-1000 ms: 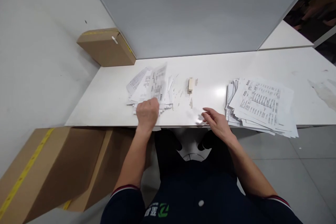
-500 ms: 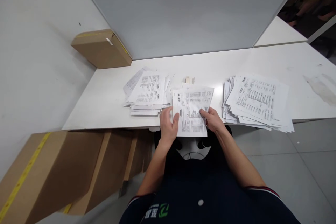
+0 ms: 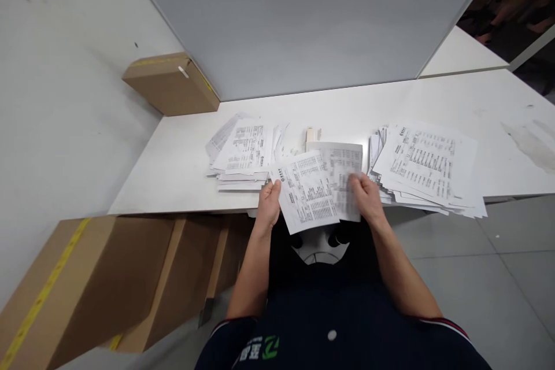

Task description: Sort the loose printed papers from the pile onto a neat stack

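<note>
Two printed sheets are held over the front edge of the table, partly overlapping. My left hand [image 3: 269, 204] pinches the nearer printed sheet [image 3: 307, 192] by its left edge, and that sheet tilts. Behind it, the other printed sheet [image 3: 346, 170] is gripped at its right side by my right hand [image 3: 367, 196]. The print on this one is slightly blurred. To the left lies an untidy paper stack [image 3: 245, 147]. A larger fanned paper stack [image 3: 429, 165] lies to the right, close to my right hand.
A small pale object [image 3: 310, 133] sits on the white table [image 3: 165, 167] behind the sheets. A cardboard box [image 3: 173, 84] stands at the back left corner by the grey panel [image 3: 312, 23]. Large cardboard boxes [image 3: 117, 277] stand below the table's left front.
The sheets, earlier lying together, have come apart. My left hand has closed on the front one, which has turned, while my right hand has moved right with the back one.
</note>
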Available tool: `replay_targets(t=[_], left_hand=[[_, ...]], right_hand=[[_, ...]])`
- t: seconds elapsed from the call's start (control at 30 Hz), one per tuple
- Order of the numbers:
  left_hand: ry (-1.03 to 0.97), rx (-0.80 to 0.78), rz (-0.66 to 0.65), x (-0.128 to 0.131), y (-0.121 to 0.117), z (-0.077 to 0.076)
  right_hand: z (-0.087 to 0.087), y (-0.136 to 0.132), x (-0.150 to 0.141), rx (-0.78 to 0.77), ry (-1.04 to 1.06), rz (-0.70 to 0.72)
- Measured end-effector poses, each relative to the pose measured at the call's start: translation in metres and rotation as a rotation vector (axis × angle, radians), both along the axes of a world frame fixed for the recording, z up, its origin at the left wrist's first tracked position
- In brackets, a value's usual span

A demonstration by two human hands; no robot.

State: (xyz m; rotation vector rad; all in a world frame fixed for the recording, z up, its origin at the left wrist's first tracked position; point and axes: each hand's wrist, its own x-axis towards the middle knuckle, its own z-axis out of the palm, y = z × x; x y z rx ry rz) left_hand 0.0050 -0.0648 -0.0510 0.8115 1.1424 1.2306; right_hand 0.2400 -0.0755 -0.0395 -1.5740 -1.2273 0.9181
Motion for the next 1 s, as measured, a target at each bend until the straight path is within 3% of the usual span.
replay_targets(t=[0.1, 0.2, 0.27, 0.37, 0.5, 0.6, 0.8, 0.9, 1.0], left_hand=[[-0.066, -0.018, 0.05, -0.007, 0.002, -0.004], [-0.083, -0.053, 0.059, -0.009, 0.003, -0.007], [-0.093, -0.063, 0.046, -0.007, 0.003, -0.008], [-0.091, -0.058, 0.03, 0.0, 0.003, -0.007], [-0.097, -0.044, 0.01, 0.009, 0.001, -0.001], [-0.129, -0.05, -0.011, 0.014, -0.001, 0.005], [-0.09, -0.043, -0.026, 0.02, -0.006, 0.011], [-0.053, 0.005, -0.015, 0.02, -0.006, 0.015], [0.0, 0.086, -0.009, 0.019, -0.006, 0.023]], right_hand=[[0.022, -0.005, 0.025, 0.193, -0.395, -0.235], [0.043, -0.011, 0.037, 0.249, -0.336, -0.373], [0.048, -0.012, 0.033, 0.221, -0.165, -0.335], [0.037, -0.008, 0.016, 0.11, -0.031, -0.157], [0.011, 0.0, -0.01, 0.021, -0.103, 0.006], [0.002, 0.002, -0.025, 0.008, -0.145, 0.071], [-0.004, 0.0, -0.039, 0.007, -0.188, 0.125], [-0.004, 0.001, -0.038, 0.046, -0.216, 0.087], [0.002, 0.006, -0.031, 0.081, -0.078, 0.073]])
